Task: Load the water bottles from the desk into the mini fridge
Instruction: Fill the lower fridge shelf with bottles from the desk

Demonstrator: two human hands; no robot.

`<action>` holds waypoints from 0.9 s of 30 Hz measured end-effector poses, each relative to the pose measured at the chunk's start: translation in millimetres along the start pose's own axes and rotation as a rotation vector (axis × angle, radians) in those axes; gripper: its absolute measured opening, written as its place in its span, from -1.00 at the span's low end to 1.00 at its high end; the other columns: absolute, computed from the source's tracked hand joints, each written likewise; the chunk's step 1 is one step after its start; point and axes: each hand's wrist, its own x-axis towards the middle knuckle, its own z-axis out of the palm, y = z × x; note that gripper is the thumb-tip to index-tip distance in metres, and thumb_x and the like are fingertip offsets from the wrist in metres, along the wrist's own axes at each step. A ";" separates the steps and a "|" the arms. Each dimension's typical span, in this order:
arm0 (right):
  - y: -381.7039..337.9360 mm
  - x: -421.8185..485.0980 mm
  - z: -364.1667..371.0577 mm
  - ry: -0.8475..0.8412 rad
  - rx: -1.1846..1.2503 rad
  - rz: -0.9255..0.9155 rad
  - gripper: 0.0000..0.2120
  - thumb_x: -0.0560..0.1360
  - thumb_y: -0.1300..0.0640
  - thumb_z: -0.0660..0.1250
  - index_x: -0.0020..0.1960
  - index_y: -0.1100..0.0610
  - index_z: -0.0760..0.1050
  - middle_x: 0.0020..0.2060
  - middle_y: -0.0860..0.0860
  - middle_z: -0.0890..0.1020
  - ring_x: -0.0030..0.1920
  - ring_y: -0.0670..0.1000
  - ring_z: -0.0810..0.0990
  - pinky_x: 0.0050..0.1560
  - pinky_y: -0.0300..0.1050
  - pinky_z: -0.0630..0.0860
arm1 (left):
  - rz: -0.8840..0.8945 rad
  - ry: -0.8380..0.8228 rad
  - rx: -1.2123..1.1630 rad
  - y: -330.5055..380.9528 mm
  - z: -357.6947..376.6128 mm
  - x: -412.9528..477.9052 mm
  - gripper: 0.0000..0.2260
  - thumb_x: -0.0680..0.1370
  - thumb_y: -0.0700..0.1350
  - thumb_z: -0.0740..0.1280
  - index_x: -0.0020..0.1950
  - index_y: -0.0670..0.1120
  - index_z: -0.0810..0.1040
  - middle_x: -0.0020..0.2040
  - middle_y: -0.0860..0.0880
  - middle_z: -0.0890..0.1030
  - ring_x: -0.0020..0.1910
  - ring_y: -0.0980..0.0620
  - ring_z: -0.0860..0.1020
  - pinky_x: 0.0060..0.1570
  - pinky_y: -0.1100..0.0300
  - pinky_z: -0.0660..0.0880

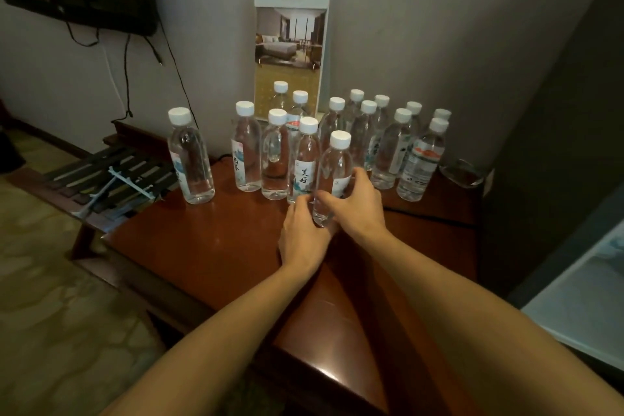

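Taking the front bottle (332, 176) first makes sense: it stands nearest us on the surface (216, 246), ahead of the cluster of bottles (388, 145) ranked before the card (290, 51) on the wall. Our right hand (354, 203) wraps its lower body from the right, fingers curled round the label, so we judge that grip to be closed on the bottle. Our left hand (302, 236) presses at its base from the left, fingers bent against the plastic; it touches the bottle, but whether it truly clasps it or only steadies it we cannot tell. The bottle leans a little toward us, though whether its base is off the wood is hidden by the hands.

To do this step well, we should lift straight up before swinging away, since a labelled neighbour (305, 162) stands just beside it on the left and could be knocked over. Thin plastic dents under a hard squeeze, so a firm, even hold low on the body serves best. What we take for the fridge (580, 294) shows pale at the right edge, so the carry goes rightward and down.
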 end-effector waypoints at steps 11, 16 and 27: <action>-18.4 -77.8 -54.8 0.024 -0.080 0.011 -0.36 0.35 -0.18 0.62 0.30 0.03 0.47 0.07 -0.09 0.66 0.08 -0.05 0.64 0.06 -0.06 0.63 | 0.060 -0.031 0.048 34.2 -29.2 -69.6 -0.63 0.51 0.04 0.43 0.29 0.06 0.48 0.19 0.02 0.63 0.20 -0.10 0.59 0.08 -0.08 0.55; -24.7 -118.5 -90.5 0.087 -0.023 -0.015 -0.49 0.35 -0.22 0.60 0.14 -0.03 0.49 -0.01 -0.12 0.69 0.00 -0.07 0.68 0.05 0.04 0.68 | 0.152 -0.021 0.063 61.9 -43.2 -112.1 -0.71 0.50 0.04 0.44 0.17 0.06 0.48 0.11 0.06 0.64 0.11 -0.07 0.60 -0.01 -0.02 0.54; -21.5 -193.7 -203.9 0.204 -0.053 -0.068 -0.25 0.14 -0.58 0.34 0.12 -0.10 0.50 -0.06 -0.16 0.68 -0.06 -0.09 0.67 -0.04 0.07 0.69 | 0.398 0.002 0.080 132.4 -29.9 -196.2 -0.64 0.41 0.26 0.45 -0.09 0.08 0.39 -0.14 0.12 0.58 -0.16 0.04 0.58 -0.27 0.08 0.40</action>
